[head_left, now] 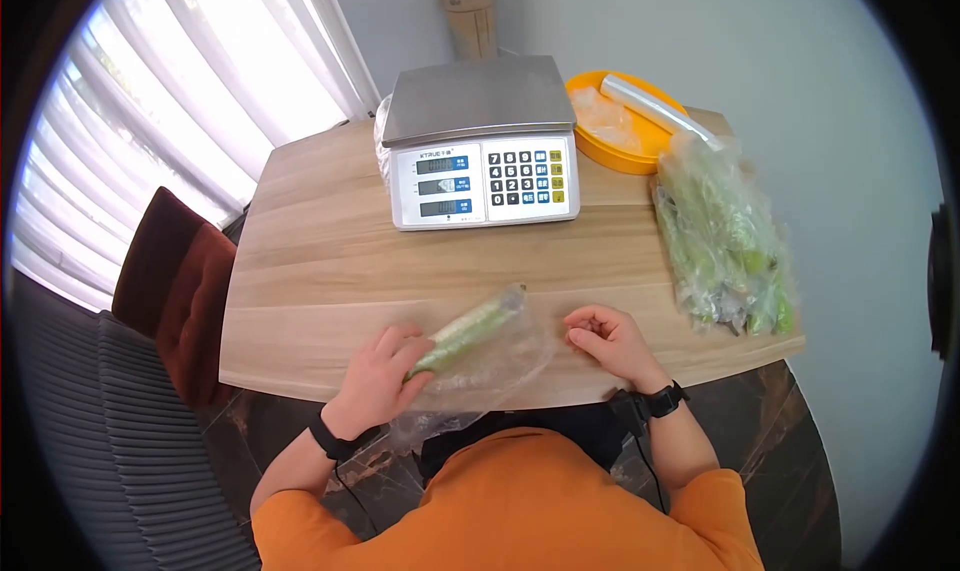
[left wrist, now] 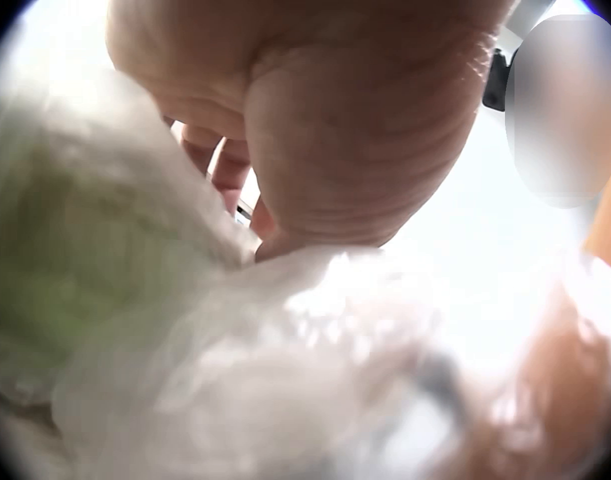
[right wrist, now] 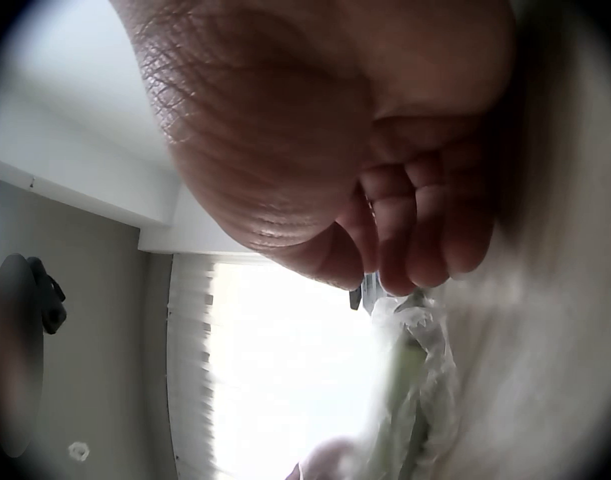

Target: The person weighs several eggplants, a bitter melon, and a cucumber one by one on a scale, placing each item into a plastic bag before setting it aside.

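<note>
A long pale-green vegetable (head_left: pixel 470 335) lies slanted near the table's front edge, wrapped in clear plastic film or bag (head_left: pixel 505 371) that hangs over the edge. My left hand (head_left: pixel 378 379) grips its lower left end, with fingers over the top. In the left wrist view the palm (left wrist: pixel 356 130) is beside the blurred green vegetable (left wrist: pixel 76 240) and crinkled plastic (left wrist: pixel 246 370). My right hand (head_left: pixel 615 346) rests to the right of the bundle, fingers loosely curled, holding nothing. The right wrist view shows its curled fingers (right wrist: pixel 426 220), with the wrapped vegetable (right wrist: pixel 408 385) beyond them.
A scale (head_left: pixel 485 181) with a metal platform stands at the back centre. Behind it on the right is an orange tray (head_left: pixel 620 161) with a clear roll (head_left: pixel 655 109). Bagged green vegetables (head_left: pixel 720 236) lie at the right edge. A red-brown chair (head_left: pixel 190 301) stands left.
</note>
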